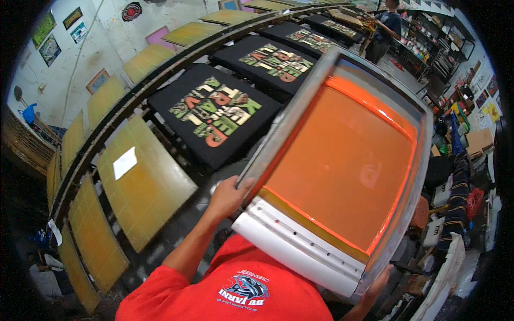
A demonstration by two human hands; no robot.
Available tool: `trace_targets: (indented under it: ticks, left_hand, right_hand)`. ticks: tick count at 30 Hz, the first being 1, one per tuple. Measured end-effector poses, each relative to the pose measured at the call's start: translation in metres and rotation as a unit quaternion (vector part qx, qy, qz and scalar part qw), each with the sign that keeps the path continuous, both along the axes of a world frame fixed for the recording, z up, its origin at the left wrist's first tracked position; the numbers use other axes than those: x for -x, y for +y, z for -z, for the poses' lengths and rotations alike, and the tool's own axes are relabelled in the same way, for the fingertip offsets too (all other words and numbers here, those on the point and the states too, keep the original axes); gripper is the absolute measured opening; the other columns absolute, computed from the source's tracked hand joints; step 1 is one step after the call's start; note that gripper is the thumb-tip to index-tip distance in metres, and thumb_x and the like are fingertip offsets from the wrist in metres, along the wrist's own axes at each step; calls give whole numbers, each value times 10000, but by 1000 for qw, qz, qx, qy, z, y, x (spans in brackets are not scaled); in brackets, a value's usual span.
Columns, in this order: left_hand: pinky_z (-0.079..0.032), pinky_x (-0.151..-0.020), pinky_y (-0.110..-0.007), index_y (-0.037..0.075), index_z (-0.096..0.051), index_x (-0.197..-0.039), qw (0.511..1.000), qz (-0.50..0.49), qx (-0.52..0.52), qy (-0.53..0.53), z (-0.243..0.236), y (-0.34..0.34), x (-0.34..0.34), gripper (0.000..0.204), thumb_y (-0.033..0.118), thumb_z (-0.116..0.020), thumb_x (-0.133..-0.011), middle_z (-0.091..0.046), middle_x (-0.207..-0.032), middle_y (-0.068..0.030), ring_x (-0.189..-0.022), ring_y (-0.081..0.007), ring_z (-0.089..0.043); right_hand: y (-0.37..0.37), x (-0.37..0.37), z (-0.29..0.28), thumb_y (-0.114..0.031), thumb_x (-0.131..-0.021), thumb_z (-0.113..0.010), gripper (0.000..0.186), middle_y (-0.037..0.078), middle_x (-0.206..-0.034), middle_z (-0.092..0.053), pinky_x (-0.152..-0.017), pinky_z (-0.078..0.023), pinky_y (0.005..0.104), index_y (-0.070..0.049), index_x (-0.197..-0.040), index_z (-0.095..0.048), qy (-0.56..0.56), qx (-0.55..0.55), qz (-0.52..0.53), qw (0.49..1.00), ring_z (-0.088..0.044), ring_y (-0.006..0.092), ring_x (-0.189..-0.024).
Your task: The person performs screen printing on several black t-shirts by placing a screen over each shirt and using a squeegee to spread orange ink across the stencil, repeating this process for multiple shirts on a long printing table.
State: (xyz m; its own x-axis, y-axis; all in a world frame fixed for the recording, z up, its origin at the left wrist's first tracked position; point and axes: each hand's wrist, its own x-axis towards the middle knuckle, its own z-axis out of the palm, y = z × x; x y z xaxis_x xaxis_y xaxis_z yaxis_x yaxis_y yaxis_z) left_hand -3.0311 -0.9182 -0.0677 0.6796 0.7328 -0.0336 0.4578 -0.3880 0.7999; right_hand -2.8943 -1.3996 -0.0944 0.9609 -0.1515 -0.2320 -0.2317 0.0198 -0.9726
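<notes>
**Printing screen carried by its frame**

The screen frame (pixel 342 176) is held tilted in front of the person's chest, above the row of black printed shirts (pixel 214 115). The left hand (pixel 229 195) clamps its left rail; the right hand (pixel 377 283) grips the lower right corner. It looks rigid and fairly light. Its orange mesh (pixel 342 166) is probably fragile, so only the 2 side rails suit a hold.

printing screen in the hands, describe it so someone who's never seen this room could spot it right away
Start from the long row of black printed shirts on the pallets and come toward the camera. The printing screen is the big metal-framed panel tilted up in front of the person in red, left hand on its near edge, right hand at its lower corner. Its glowing orange mesh sets it apart from the flat yellow boards.
</notes>
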Motion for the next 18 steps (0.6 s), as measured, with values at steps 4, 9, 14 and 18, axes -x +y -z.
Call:
trace_targets:
  ticks: [4,9,14,18]
  left_hand:
    - [-492,-767,-488,-44,-671,-948,997,70,33,32,-6,-47,-106,720,658,-535,-863,-670,-900,-278,-873,-423,-656]
    - [-498,-823,-495,-60,-670,-985,980,182,4,77,-24,-81,-257,803,713,-523,-822,-671,-975,-284,-944,-415,-655]
    - [-502,-827,-490,-29,-692,-999,971,223,17,83,-25,-78,-406,773,707,-535,-819,-683,-969,-279,-937,-429,-661]
    - [-509,-794,-468,-39,-684,-1025,955,281,-19,97,-62,-77,-553,692,623,-549,-876,-693,-914,-262,-880,-398,-682]
  right_hand:
    - [-80,-56,22,-637,-983,-355,814,173,-1489,-372,-1108,-320,430,24,-1458,-349,27,-23,58,998,-417,326,-1325]
    - [-141,-105,49,-630,-985,-355,822,192,-1479,-380,-1097,-339,440,42,-1459,-334,52,-63,132,988,-424,331,-1319]
    - [-128,-199,45,-618,-989,-366,826,190,-1462,-411,-1100,-329,431,64,-1453,-334,46,63,144,987,-431,330,-1316]
    - [-80,-278,-27,-627,-979,-382,822,201,-1443,-441,-1106,-324,434,58,-1434,-379,41,95,230,968,-439,339,-1309]
